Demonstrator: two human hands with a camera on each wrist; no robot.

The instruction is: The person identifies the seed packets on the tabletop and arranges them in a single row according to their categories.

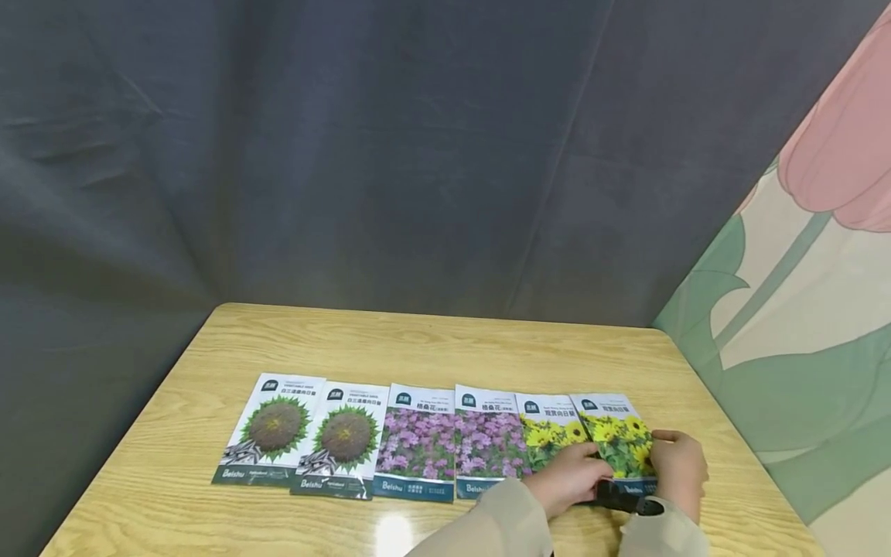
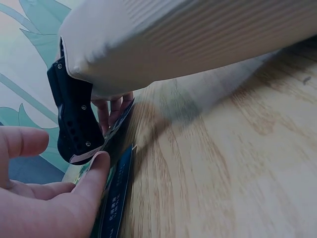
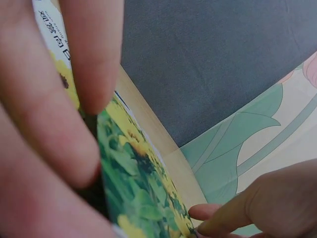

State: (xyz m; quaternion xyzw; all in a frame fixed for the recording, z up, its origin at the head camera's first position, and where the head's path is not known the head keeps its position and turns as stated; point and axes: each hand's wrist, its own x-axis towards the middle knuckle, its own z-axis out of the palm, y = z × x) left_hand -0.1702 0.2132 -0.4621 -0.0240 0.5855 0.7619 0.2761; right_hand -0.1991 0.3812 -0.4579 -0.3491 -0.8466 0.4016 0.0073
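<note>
Sunflower and purple-flower seed packets lie in a row on the wooden table. At the row's right end is a yellow-flower seed packet (image 1: 616, 441), its bottom edge looking raised in the left wrist view. My right hand (image 1: 681, 472) grips its right edge, fingers bent; their exact hold is partly hidden. My left hand (image 1: 567, 478) lies over the lower part of the neighbouring yellow-flower packet (image 1: 546, 433), fingers extended to the end packet's left side. In the left wrist view, the left thumb (image 2: 27, 141) stands apart from the fingers. Large left-hand fingers (image 3: 91, 64) cover part of the right wrist view.
Two purple-flower packets (image 1: 418, 445) are left of the yellow ones, then two sunflower-head packets (image 1: 344, 441), slightly overlapping. A black wrist device (image 1: 616, 497) sits close to the left fingers. A dark curtain (image 1: 418, 155) stands behind the table (image 1: 431, 340); a flower-patterned wall (image 1: 821, 309) is at right.
</note>
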